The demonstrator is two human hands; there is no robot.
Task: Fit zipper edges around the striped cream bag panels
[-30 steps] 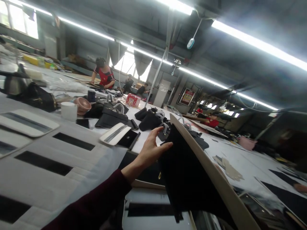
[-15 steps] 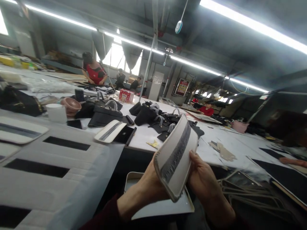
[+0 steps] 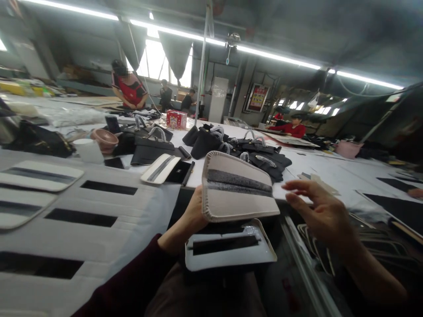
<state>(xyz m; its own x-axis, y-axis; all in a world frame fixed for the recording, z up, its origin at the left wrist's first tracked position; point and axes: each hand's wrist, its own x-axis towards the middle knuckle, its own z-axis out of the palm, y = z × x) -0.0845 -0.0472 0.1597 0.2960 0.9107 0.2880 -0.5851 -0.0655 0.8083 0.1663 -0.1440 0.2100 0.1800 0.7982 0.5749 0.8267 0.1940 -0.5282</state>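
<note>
My left hand [image 3: 191,215] is shut on the near edge of a beige padded panel [image 3: 236,189] with a dark grey fuzzy strip across its middle. My right hand [image 3: 320,209] hangs to the right of that panel, its fingers apart and holding nothing, a short gap from the panel's edge. Right below the held panel lies a second beige panel [image 3: 231,248] with a black slot, partly covered by it. That lower panel rests on a dark piece in my lap.
A white worktable [image 3: 214,185] carries several black handbags, a red box and a white cup. Grey boards with black slots [image 3: 82,220] fill the left. Thin beige frames [image 3: 373,246] are stacked at lower right. Co-workers [image 3: 128,88] sit and stand beyond.
The panel has turned from upright to nearly flat, its grey strip now running sideways. My right hand has let go and moved right. The view has tilted slightly.
</note>
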